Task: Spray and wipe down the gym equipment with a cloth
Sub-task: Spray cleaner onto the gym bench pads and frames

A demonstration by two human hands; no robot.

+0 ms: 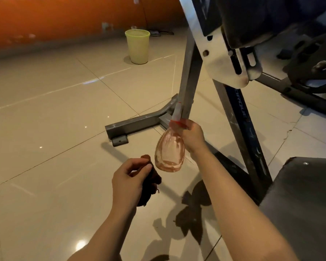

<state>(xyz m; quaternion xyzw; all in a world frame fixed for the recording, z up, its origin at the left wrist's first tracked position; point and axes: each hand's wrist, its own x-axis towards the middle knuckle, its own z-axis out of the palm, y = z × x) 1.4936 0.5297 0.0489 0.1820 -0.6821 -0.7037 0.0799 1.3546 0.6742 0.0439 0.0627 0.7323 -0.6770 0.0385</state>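
Right hand point(193, 137) at centre frame, fingers wrapped round the neck of a clear pinkish spray bottle point(169, 151), red-and-white nozzle pointing up and resting against a grey leg point(186, 85) of the gym frame. Bottle body hanging below the hand, tilted, base toward lower left, apparently almost empty. Left hand point(130, 179) below and left of the bottle, fingers curled round a dark crumpled cloth point(149, 187), thumb and forefinger pinching its top edge; cloth bulging out to the right of the palm, just beside the bottle's base but apart from it. Both forearms bare, entering from the bottom edge. Grey leg rising from a T-shaped foot bar point(137, 125) flat on the floor at mid frame, up to a pale metal bracket point(222, 59) with bolts and slots in the upper right. Second leg point(241, 125), dark with blue lettering, slanting down from the bracket toward lower right. Black padding and dark mechanism filling the upper right corner. Dark padded seat point(305, 204) at the right edge, lower half. Glossy beige tile floor point(45, 119) all around, with light reflections and the arms' shadows near the bottom. Pale green bin point(137, 46) standing upright in the upper middle, well apart from the frame. Orange wall point(64, 17) across the upper left.
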